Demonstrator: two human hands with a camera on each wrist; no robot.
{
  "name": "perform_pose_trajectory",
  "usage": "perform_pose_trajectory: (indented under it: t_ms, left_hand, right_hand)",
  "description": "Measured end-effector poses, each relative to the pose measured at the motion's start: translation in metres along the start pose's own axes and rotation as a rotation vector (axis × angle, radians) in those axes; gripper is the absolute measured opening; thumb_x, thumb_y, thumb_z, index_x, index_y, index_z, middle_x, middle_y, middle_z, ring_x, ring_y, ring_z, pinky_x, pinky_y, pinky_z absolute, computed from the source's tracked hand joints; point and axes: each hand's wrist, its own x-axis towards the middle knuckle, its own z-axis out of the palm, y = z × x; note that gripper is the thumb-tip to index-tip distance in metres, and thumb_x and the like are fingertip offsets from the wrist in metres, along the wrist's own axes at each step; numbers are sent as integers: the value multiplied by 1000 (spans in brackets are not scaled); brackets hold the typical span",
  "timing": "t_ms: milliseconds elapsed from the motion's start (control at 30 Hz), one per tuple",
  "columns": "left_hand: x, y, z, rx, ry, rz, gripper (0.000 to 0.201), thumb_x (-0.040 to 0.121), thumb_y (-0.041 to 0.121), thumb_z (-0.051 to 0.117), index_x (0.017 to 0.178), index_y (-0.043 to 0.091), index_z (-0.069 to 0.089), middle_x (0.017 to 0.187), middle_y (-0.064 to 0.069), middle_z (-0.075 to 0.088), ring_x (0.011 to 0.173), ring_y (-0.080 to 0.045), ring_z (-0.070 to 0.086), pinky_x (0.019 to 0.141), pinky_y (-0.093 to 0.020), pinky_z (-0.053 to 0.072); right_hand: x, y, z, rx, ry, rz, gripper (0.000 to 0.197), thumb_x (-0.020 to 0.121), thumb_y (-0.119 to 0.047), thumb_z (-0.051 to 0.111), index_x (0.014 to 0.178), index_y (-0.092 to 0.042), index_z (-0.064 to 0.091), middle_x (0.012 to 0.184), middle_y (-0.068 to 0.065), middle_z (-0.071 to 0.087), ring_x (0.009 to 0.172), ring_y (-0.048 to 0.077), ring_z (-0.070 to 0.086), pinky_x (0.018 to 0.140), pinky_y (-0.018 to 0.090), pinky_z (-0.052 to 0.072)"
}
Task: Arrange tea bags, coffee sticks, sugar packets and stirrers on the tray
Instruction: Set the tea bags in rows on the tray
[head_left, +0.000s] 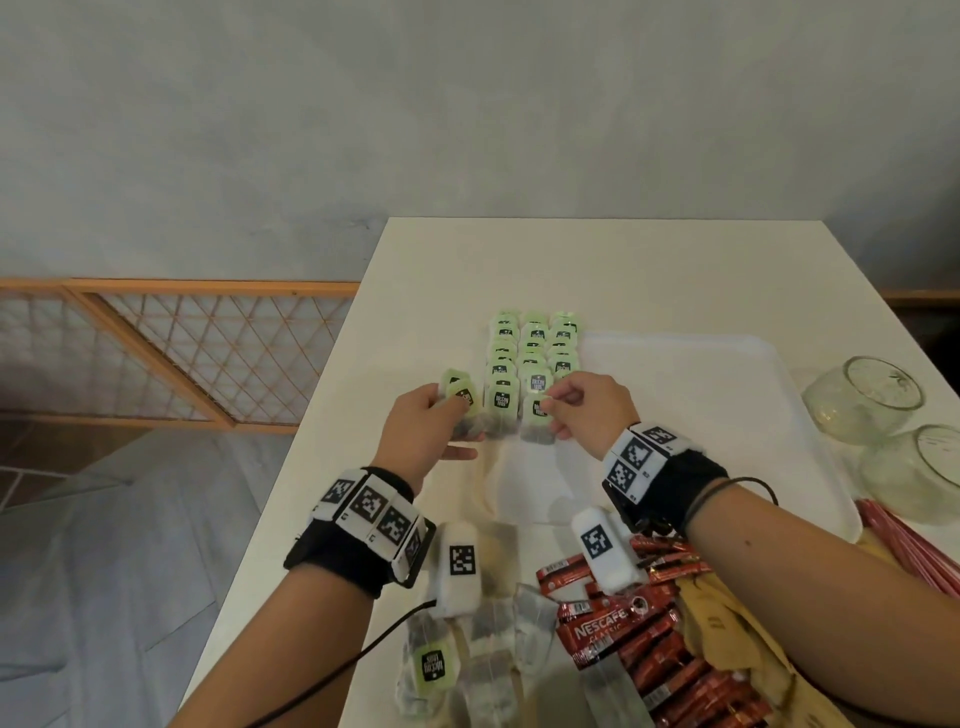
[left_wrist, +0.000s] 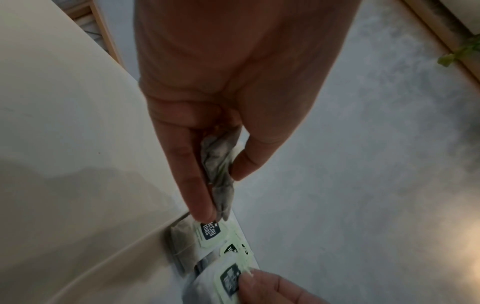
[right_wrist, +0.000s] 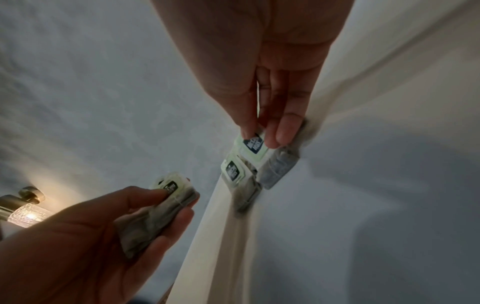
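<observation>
A: Right wrist view first: the right hand (right_wrist: 270, 98) has thumb and forefinger pinched on the green tag of a tea bag (right_wrist: 279, 164), whose grey pouch trails back toward the wrist

B: So that bag's long axis runs away from the body, tag end far, pouch end near?

A: Yes. From the head view the same tea bag (head_left: 537, 418) sits at the near end of the right-most column of the rows of tea bags (head_left: 535, 353), tag pointing to the far side like its neighbours. Whether it rests fully on the surface or is held just above it, I cannot tell

B: And the other hand?

A: The left hand (head_left: 423, 426) is curled round a small stack of bags (head_left: 460, 397), thumb on top and fingers beneath. In the left wrist view the stack (left_wrist: 218, 170) is squeezed between thumb and forefinger

B: Which hand is nearer the open slot?

A: The right, I judge. The columns grow toward the body, so the next bag likely goes just nearer than the pinched one, passed from the left stack beside it

B: Where is the rest?

A: The rows lie along the left part of the white tray (head_left: 727, 395). On the table (head_left: 571, 260) nearer the body lie loose tea bags (head_left: 467, 660) and red coffee sticks (head_left: 634, 639). Red stirrers (head_left: 914, 551) lie at the right, near two glass bowls (head_left: 872, 400)
</observation>
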Motion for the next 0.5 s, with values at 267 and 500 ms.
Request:
perform_pose_trajectory:
  t_ms: [267,500]
  left_hand:
    - [4,-6,8,-2,-63,21,14,93,9,62,105,5,68,99,-16,74,78,-25,74,64,-33,61]
    - [1,-1,27,-11,-119,79,19,88,11,71,106,5,68,98,-16,73,79,-25,71,66,-34,61]
  right_hand:
    - [13,-4,6,-12,30,-4,7,86,-10,69,93,-10,68,78,2,67,63,16,65,61,26,57]
    - [-17,-13,-11,203,28,-45,12,87,-27,69,94,-17,70,75,-5,63,53,10,52,51,20,41]
